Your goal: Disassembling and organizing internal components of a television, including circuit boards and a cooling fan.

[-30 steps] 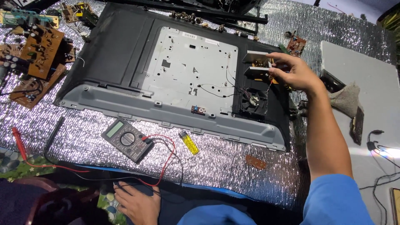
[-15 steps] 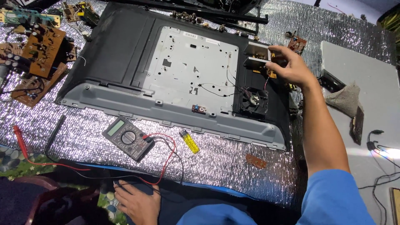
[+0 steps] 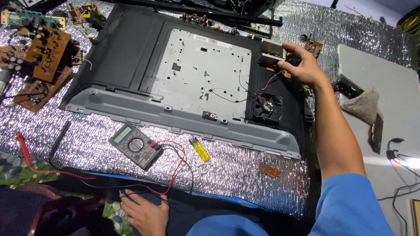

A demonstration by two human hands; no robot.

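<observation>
While lying crosswise, the metal box (image 3: 272, 51) meets the right hand (image 3: 302, 65).

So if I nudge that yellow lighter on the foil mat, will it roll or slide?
The yellow lighter looks flat-sided and lies on its side, so it probably slides rather than rolls. It looks small and plastic, likely light. The crinkled foil mat may snag it a little.

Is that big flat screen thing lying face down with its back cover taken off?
Yes, the panel lies face down and opened: bare metal plate, wires and fan show. The right hand holds a small part at its corner.
</observation>
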